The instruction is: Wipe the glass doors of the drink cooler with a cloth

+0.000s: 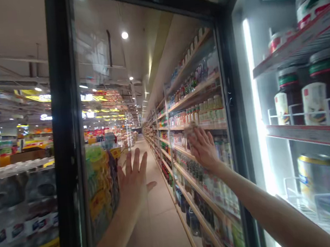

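Observation:
An open glass fridge door (pixel 149 82) with a black frame stands in front of me, and I look through its pane down a shop aisle. My left hand (pixel 133 180) lies flat against the glass with its fingers spread, holding nothing. My right hand (pixel 203 147) is raised against the pane further right, and its fingers press a small crumpled cloth or wad (pixel 191 130) to the glass; I cannot make out exactly what it is.
The fridge interior at right has lit shelves (pixel 307 130) with dark bottles (pixel 324 87) and cans (pixel 314 174). Through the glass, long stocked shelves (pixel 191 97) line a tiled aisle (pixel 160 218). Stacked bottled drinks (pixel 20 201) stand at left.

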Action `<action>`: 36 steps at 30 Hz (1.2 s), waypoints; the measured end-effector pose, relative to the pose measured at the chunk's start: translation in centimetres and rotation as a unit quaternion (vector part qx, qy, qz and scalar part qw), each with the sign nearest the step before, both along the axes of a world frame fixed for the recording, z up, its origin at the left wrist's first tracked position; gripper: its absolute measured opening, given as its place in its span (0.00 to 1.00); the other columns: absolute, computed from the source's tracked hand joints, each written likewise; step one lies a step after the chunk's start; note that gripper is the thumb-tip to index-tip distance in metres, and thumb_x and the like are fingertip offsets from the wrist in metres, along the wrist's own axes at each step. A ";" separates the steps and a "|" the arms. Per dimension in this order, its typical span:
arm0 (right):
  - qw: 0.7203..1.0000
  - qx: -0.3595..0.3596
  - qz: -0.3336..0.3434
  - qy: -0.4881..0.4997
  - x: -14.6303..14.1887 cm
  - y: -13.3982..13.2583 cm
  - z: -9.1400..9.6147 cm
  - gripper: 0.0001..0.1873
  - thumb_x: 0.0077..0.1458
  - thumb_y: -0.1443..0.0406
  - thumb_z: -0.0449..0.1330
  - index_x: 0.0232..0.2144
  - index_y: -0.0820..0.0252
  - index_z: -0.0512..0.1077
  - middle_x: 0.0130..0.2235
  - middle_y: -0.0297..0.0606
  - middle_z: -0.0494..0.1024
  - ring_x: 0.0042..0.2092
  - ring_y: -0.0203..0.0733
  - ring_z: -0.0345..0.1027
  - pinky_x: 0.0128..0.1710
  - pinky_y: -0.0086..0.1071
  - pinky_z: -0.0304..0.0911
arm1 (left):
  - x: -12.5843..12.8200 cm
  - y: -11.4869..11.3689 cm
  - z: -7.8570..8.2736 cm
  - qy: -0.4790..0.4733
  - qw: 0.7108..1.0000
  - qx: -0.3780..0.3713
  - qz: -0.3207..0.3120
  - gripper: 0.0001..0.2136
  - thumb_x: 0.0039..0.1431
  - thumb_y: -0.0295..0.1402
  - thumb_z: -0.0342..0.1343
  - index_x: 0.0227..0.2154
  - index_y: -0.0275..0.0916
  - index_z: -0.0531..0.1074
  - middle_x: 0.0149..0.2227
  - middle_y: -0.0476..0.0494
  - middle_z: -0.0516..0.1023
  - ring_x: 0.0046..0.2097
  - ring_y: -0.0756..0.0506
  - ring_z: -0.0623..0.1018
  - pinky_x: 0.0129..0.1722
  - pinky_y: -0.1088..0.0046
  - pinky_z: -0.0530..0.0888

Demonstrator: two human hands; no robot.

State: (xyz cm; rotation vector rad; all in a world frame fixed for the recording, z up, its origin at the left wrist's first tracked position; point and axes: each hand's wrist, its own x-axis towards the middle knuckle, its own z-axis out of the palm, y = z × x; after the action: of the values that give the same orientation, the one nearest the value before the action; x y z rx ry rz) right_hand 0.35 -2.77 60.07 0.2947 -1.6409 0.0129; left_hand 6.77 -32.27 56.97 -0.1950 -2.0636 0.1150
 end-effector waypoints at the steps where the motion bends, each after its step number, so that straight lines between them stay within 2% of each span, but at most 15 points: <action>1: 0.999 0.033 -0.001 -0.005 0.0 0.1 0.1 0.24 0.58 0.63 0.47 0.57 0.50 0.63 0.63 0.40 0.59 0.65 0.50 0.45 0.60 0.53 0.47 | -0.1 -0.1 -0.1 0.002 1.000 0.000 0.000 0.42 0.46 0.38 0.64 0.62 0.40 0.52 0.67 0.37 0.45 0.67 0.31 0.47 0.59 0.42 0.54; 5: 0.982 -0.177 -0.032 0.050 -0.6 2.2 2.0 0.26 0.60 0.62 0.44 0.58 0.59 0.61 0.62 0.51 0.59 0.64 0.58 0.47 0.56 0.59 0.50 | -0.3 -0.2 -0.2 0.006 1.000 0.000 -0.001 0.42 0.46 0.38 0.64 0.63 0.41 0.51 0.67 0.37 0.47 0.66 0.31 0.48 0.59 0.42 0.54; 7: 0.970 -0.232 -0.036 0.060 -0.8 2.2 2.9 0.27 0.60 0.61 0.43 0.59 0.62 0.61 0.62 0.54 0.58 0.64 0.60 0.47 0.55 0.60 0.50 | -0.2 -0.2 -0.2 0.006 1.000 -0.002 0.000 0.42 0.46 0.37 0.64 0.63 0.41 0.51 0.66 0.36 0.47 0.66 0.31 0.48 0.59 0.42 0.54; 10: 0.998 -0.052 -0.010 0.033 -0.6 -0.3 3.2 0.24 0.59 0.61 0.46 0.58 0.54 0.63 0.63 0.44 0.58 0.65 0.54 0.45 0.59 0.55 0.48 | -0.2 -0.2 -0.1 0.008 1.000 -0.004 0.008 0.41 0.46 0.37 0.64 0.63 0.40 0.51 0.66 0.35 0.47 0.66 0.31 0.48 0.59 0.42 0.55; 13: 0.991 0.131 0.011 0.004 -0.1 -1.9 3.2 0.23 0.58 0.62 0.49 0.57 0.47 0.64 0.63 0.36 0.59 0.66 0.47 0.43 0.63 0.51 0.43 | -0.3 -0.2 -0.1 0.011 1.000 -0.006 0.014 0.40 0.47 0.38 0.63 0.63 0.41 0.51 0.66 0.35 0.48 0.66 0.31 0.49 0.59 0.43 0.55; 14: 0.994 0.110 0.006 0.002 0.0 -1.8 3.5 0.24 0.58 0.62 0.48 0.57 0.48 0.63 0.63 0.37 0.59 0.66 0.48 0.43 0.62 0.51 0.42 | -0.4 -0.2 -0.1 0.012 1.000 -0.006 0.013 0.41 0.47 0.38 0.63 0.63 0.41 0.51 0.66 0.35 0.48 0.66 0.31 0.49 0.59 0.43 0.54; 16: 0.999 -0.039 -0.016 0.010 -0.1 -0.9 4.6 0.25 0.59 0.63 0.46 0.59 0.52 0.61 0.64 0.42 0.57 0.66 0.52 0.43 0.61 0.56 0.44 | -0.4 -0.1 0.0 0.010 1.000 -0.009 0.013 0.41 0.47 0.38 0.63 0.63 0.41 0.51 0.66 0.36 0.47 0.66 0.32 0.48 0.60 0.43 0.53; 19: 0.978 -0.206 -0.028 0.023 -0.4 -0.6 5.6 0.27 0.59 0.62 0.44 0.60 0.57 0.59 0.64 0.47 0.55 0.65 0.57 0.43 0.58 0.61 0.47 | -0.2 0.0 0.0 0.002 1.000 -0.011 0.016 0.41 0.47 0.38 0.63 0.63 0.40 0.51 0.66 0.35 0.46 0.67 0.31 0.48 0.60 0.44 0.53; 20: 0.982 -0.187 -0.021 0.025 -0.5 -1.2 5.4 0.27 0.59 0.62 0.44 0.60 0.56 0.59 0.64 0.47 0.55 0.66 0.57 0.42 0.58 0.60 0.47 | -0.1 0.1 0.0 0.001 1.000 -0.011 0.018 0.41 0.47 0.38 0.63 0.63 0.40 0.52 0.66 0.35 0.46 0.66 0.31 0.48 0.60 0.44 0.54; 22: 0.999 -0.041 0.000 0.022 -0.7 -3.0 4.2 0.26 0.59 0.61 0.47 0.60 0.52 0.60 0.64 0.42 0.56 0.66 0.53 0.40 0.60 0.56 0.46 | 0.1 0.2 0.0 0.005 1.000 -0.011 0.021 0.41 0.46 0.38 0.64 0.63 0.40 0.52 0.66 0.35 0.47 0.66 0.31 0.49 0.60 0.43 0.54; 25: 0.989 0.143 0.021 0.031 -1.0 -5.0 2.5 0.27 0.57 0.62 0.50 0.60 0.48 0.59 0.63 0.38 0.58 0.67 0.47 0.41 0.63 0.50 0.42 | 0.6 0.0 0.7 0.003 1.000 -0.020 0.019 0.40 0.46 0.37 0.64 0.62 0.41 0.54 0.66 0.37 0.50 0.66 0.32 0.52 0.60 0.46 0.55; 27: 0.996 0.078 0.013 0.040 -1.2 -4.8 2.7 0.27 0.58 0.63 0.49 0.61 0.50 0.58 0.63 0.40 0.58 0.66 0.48 0.42 0.62 0.52 0.42 | 1.0 -0.5 2.0 0.004 0.999 -0.024 0.020 0.39 0.47 0.36 0.63 0.62 0.42 0.54 0.66 0.37 0.51 0.65 0.32 0.53 0.60 0.47 0.55; 31: 0.984 -0.176 -0.008 0.037 -0.9 -3.2 4.4 0.28 0.60 0.62 0.44 0.62 0.57 0.56 0.65 0.47 0.53 0.66 0.56 0.41 0.59 0.59 0.45 | 1.4 -2.0 5.4 0.016 0.999 0.022 0.046 0.42 0.47 0.41 0.63 0.63 0.41 0.49 0.67 0.34 0.45 0.66 0.30 0.48 0.58 0.41 0.57; 33: 0.991 -0.129 -0.001 0.032 -0.6 -3.1 4.3 0.27 0.60 0.62 0.44 0.61 0.56 0.57 0.65 0.46 0.53 0.66 0.55 0.40 0.59 0.57 0.46 | 1.4 -2.7 6.4 0.007 0.998 0.037 0.052 0.43 0.47 0.42 0.63 0.64 0.40 0.48 0.67 0.34 0.43 0.66 0.30 0.47 0.56 0.41 0.59; 36: 0.996 0.091 0.025 0.010 -0.3 -2.9 3.6 0.24 0.59 0.62 0.48 0.58 0.49 0.62 0.64 0.38 0.58 0.66 0.48 0.42 0.62 0.51 0.44 | 1.2 -3.1 6.6 0.006 0.998 0.032 0.052 0.41 0.49 0.42 0.61 0.63 0.40 0.50 0.67 0.34 0.43 0.66 0.30 0.47 0.56 0.41 0.60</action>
State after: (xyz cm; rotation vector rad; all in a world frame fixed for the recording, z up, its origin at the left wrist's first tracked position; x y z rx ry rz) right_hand 0.08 -5.64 63.71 0.4738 -1.6168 -0.1010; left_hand 7.97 -35.36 63.59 -0.0464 -2.0625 0.1134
